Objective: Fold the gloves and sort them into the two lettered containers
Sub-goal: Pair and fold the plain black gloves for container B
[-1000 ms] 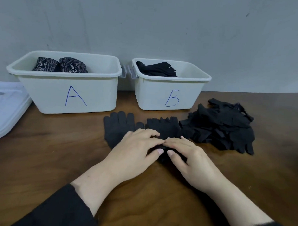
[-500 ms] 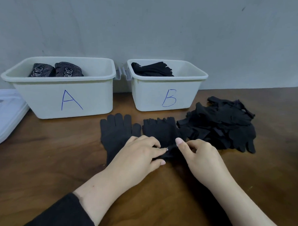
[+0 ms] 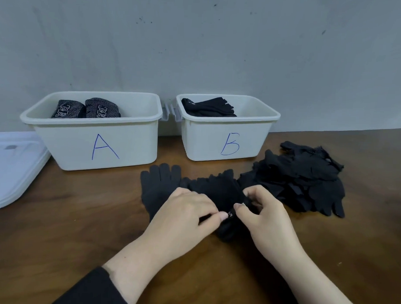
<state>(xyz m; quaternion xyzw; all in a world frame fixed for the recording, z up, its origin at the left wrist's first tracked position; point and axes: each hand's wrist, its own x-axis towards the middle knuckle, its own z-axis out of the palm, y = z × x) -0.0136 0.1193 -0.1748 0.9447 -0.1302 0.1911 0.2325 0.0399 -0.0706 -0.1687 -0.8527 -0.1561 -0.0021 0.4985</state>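
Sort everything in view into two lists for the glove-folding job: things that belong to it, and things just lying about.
Belongs to the job:
left hand and right hand, both pinching the black glove
flat glove
glove pile
container A
container B

Just lying about:
white lids

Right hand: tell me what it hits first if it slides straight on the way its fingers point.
The right hand points left, so it likely meets the left hand's fingertips first, across the black glove both pinch.
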